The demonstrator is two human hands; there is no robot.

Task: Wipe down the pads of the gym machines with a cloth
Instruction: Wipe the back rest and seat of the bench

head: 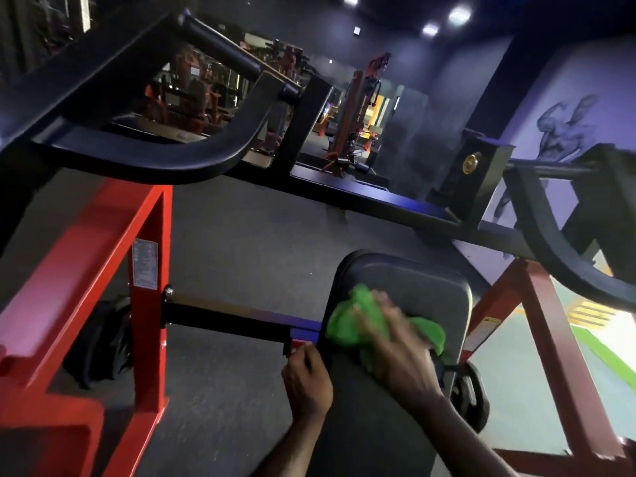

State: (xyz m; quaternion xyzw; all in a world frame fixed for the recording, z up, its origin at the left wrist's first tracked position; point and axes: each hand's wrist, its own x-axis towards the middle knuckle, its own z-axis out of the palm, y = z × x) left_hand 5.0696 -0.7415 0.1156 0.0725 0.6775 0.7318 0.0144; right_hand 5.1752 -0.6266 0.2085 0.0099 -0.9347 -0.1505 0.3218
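Observation:
A dark grey seat pad (406, 280) of a red-framed gym machine sits low in the middle of the view. A bright green cloth (347, 325) lies bunched on the pad. My right hand (399, 346) presses on the cloth with spread fingers, blurred by motion. My left hand (306, 380) grips the pad's left edge, beside the bracket where a black crossbar meets it.
Red frame uprights (148, 304) stand at the left and a red strut (550, 356) at the right. Black curved handle arms (165, 156) cross overhead. A weight plate (471, 397) sits by the pad's right side. Other machines fill the dark room behind.

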